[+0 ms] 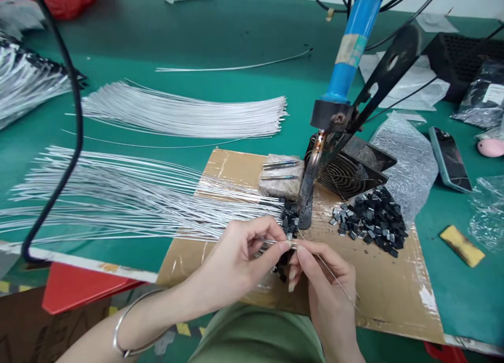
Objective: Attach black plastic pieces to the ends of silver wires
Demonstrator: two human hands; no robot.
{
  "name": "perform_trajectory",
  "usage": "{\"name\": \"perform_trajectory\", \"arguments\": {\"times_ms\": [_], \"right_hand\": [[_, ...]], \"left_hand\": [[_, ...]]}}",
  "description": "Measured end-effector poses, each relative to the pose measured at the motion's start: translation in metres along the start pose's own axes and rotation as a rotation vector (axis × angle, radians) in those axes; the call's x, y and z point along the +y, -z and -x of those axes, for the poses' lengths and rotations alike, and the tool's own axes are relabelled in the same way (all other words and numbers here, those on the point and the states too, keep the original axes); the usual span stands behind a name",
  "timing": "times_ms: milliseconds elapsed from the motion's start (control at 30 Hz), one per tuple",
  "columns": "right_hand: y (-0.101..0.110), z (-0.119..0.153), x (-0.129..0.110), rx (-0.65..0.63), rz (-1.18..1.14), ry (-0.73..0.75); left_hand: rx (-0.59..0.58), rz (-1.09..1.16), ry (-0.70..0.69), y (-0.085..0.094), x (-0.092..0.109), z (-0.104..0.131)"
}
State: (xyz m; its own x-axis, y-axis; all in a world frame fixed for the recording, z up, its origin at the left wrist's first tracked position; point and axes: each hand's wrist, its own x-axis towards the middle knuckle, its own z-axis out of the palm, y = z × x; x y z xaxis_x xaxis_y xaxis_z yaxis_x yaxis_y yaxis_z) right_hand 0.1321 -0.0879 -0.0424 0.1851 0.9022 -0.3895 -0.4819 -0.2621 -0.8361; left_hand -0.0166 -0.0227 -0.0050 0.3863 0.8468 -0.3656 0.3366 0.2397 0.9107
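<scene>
My left hand (252,252) is closed in a pinch around the end of a thin white wire. Its fingertips meet those of my right hand (326,279), also pinched, and the tiny part between them is mostly covered. A thin silvery strand like solder wire (334,276) runs slantwise through my right hand. Just beyond the fingers stands a soldering iron (315,168), its blue handle up and tip down, clamped in a black stand. White wires (165,200) with small black connectors (289,216) on their ends lie beside my left hand.
Cardboard (386,294) covers the bench under my hands. Loose black connectors (378,221) are heaped right, near a black fan (342,168). A bundle of white wires (189,111) lies behind. A phone (450,158) and yellow sponge (462,246) sit right. A black cable (76,116) hangs left.
</scene>
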Motion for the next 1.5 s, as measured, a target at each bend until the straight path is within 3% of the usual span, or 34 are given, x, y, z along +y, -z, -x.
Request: {"name": "perform_trajectory", "arguments": {"times_ms": [433,667,933,1167,1300,1500], "right_hand": [[0.003,-0.003,-0.002,-0.02,-0.051,-0.073],[0.014,-0.013,0.002,-0.172,-0.129,-0.127],[0.004,-0.006,-0.004,-0.06,-0.132,-0.15],[0.008,-0.011,0.007,-0.136,-0.176,-0.098],[0.0,-0.011,0.008,-0.078,-0.228,-0.053],[-0.01,-0.011,0.006,-0.015,-0.242,-0.043]], "left_hand": [[0.002,0.013,-0.04,-0.003,-0.002,0.002],[0.012,-0.034,-0.084,-0.002,0.002,0.001],[0.051,-0.019,-0.101,-0.004,-0.002,0.001],[0.142,-0.051,-0.151,-0.012,-0.014,0.004],[0.217,-0.117,-0.192,-0.016,-0.018,0.005],[0.189,-0.045,-0.143,-0.018,-0.02,0.004]]}}
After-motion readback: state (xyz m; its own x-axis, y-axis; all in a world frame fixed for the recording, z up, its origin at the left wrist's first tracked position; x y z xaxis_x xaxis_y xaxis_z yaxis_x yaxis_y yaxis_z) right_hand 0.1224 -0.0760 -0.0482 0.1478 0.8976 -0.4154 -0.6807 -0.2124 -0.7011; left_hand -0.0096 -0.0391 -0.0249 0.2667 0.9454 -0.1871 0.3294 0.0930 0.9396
